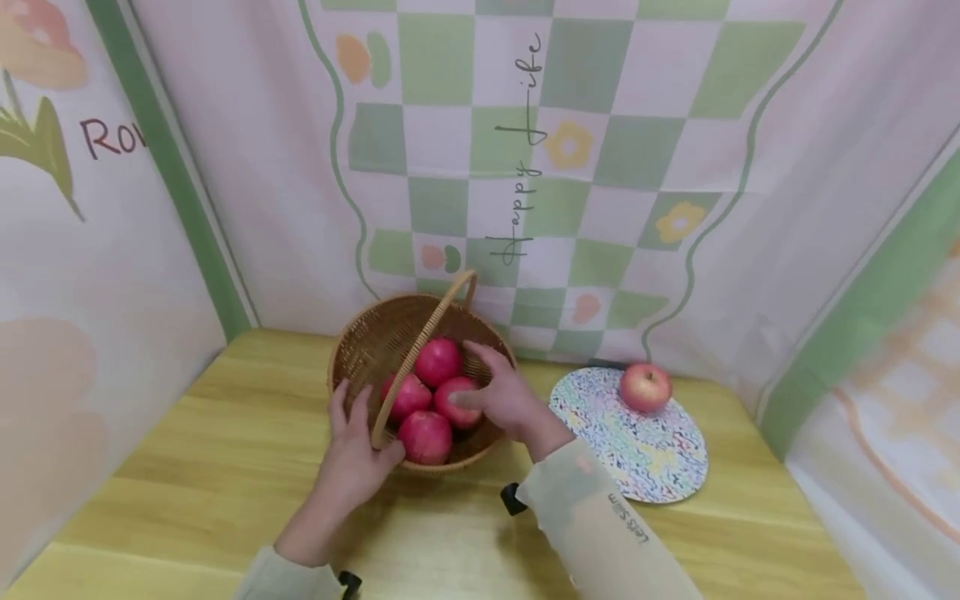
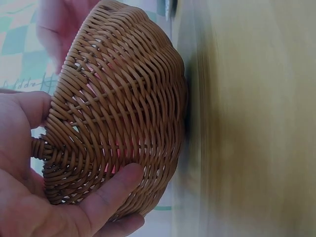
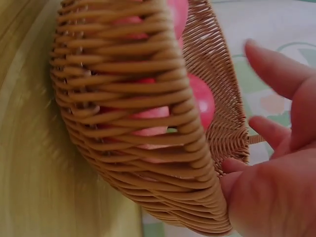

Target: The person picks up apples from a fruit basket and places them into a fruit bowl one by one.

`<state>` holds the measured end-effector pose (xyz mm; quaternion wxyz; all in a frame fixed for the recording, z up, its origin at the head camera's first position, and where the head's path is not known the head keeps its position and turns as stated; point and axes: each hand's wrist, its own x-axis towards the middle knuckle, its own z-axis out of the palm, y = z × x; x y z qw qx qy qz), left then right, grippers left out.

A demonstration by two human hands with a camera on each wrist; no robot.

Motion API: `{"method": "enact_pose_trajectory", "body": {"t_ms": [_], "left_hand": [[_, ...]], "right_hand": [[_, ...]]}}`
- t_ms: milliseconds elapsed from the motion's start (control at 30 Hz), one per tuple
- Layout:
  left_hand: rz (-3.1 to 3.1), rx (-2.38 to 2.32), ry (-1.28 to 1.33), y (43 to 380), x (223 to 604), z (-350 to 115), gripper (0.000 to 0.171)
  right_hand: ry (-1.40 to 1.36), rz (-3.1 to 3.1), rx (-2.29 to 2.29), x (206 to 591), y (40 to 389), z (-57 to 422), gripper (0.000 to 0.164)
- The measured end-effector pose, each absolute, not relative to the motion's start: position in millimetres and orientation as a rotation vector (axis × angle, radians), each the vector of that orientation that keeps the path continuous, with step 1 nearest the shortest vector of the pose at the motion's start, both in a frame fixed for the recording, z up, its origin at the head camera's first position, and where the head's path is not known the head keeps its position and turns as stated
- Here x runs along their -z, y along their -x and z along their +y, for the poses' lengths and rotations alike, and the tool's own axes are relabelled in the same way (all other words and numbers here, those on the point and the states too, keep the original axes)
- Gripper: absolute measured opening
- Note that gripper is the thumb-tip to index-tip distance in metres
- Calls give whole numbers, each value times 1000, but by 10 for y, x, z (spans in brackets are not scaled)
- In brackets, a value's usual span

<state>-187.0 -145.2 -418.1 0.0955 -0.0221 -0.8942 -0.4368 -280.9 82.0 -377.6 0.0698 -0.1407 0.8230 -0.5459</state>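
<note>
A round wicker basket with an arched handle holds several red apples. My left hand grips the basket's near left rim by the handle's foot. In the left wrist view, fingers of that hand lie along the woven outside. My right hand reaches over the right rim, its thumb in front of an apple in the head view. The right wrist view shows its fingers spread and holding nothing. Whether that hand touches the rim, I cannot tell.
Right of the basket lies an oval, multicoloured patterned mat, with a single apple on its far edge. A printed curtain hangs behind the wooden table, and cloth panels stand on both sides.
</note>
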Motion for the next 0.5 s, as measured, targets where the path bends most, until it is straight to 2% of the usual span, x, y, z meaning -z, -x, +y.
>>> {"method": "enact_pose_trajectory", "body": {"t_ms": [300, 500], "left_hand": [[-2606, 1106, 111, 1800, 4146, -1363, 89], [-2612, 1107, 127, 1853, 4146, -1304, 91]], "right_hand": [[404, 2405, 1566, 3926, 2809, 828, 69], [509, 2460, 1438, 3945, 2847, 869, 68]]}}
